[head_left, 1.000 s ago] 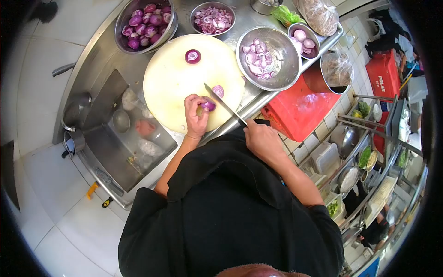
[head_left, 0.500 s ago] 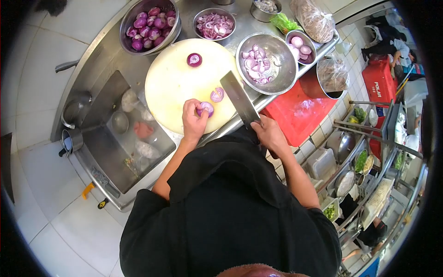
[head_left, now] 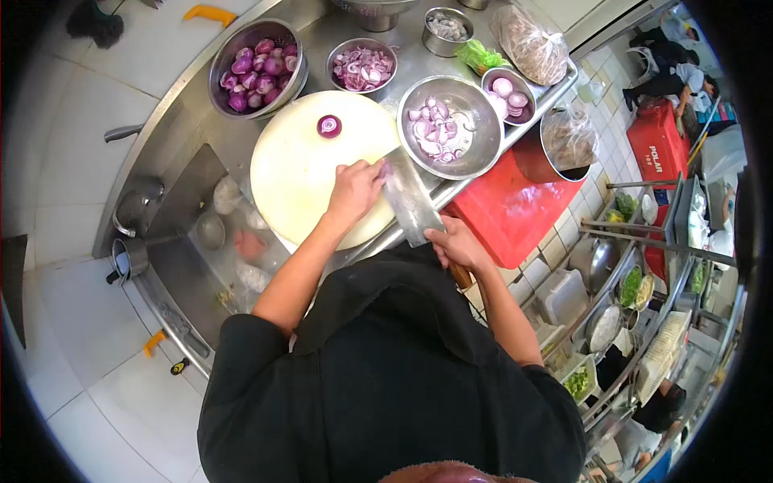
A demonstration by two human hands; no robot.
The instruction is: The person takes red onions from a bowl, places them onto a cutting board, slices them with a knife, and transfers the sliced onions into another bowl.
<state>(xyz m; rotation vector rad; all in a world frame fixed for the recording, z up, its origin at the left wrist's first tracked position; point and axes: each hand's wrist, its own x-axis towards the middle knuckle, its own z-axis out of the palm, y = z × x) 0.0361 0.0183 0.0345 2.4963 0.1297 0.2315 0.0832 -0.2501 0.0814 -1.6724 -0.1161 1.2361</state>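
My right hand grips the handle of a wide cleaver, whose blade lies flat-side up across the right edge of a round cutting board. At the blade's far end, my left hand has its fingers closed on a red onion piece, mostly hidden by the fingertips. One cut red onion rests by itself near the board's far edge. Just right of the blade stands a steel bowl containing several onion pieces.
Whole peeled onions fill a colander beyond the board. Sliced onions and onion rounds sit in smaller bowls. A sink lies left, a red board and pot right. Other people appear at far right.
My left hand has moved right and away from me, up to the cleaver blade, with the onion. The blade has turned to show its broad face. The whole view has shifted slightly.
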